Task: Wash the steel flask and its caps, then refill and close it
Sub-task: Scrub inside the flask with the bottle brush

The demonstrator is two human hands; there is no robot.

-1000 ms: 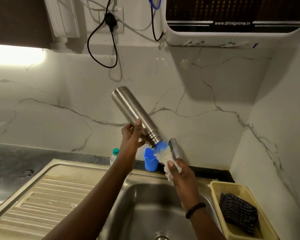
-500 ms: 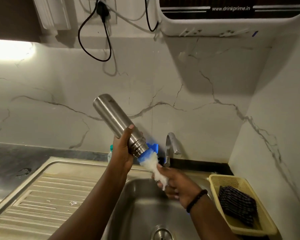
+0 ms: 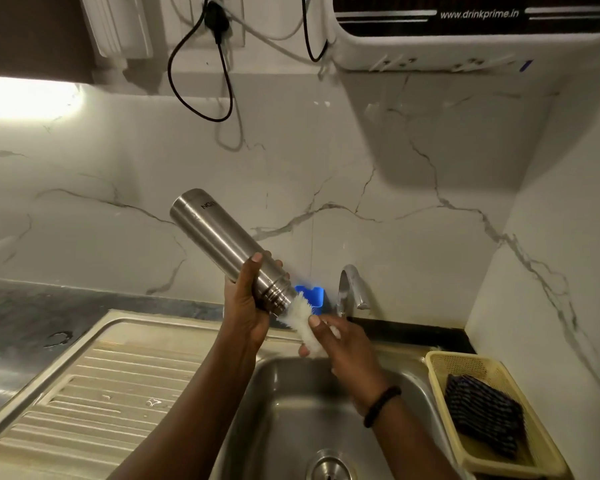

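Note:
The steel flask is tilted above the sink, base up-left, open mouth down-right. My left hand grips it near the threaded neck. A white bristle bottle brush sticks out of the mouth, and my right hand holds it just below the flask. No caps are visible.
The steel sink basin lies below, its ribbed drainboard to the left. A chrome tap and a blue holder stand behind the hands. A yellow basket with a dark cloth sits right. A water purifier hangs above.
The brush has gone deeper into the flask, its blue part now hidden, and my right hand has moved up closer to the mouth. The flask stays tilted in my left hand.

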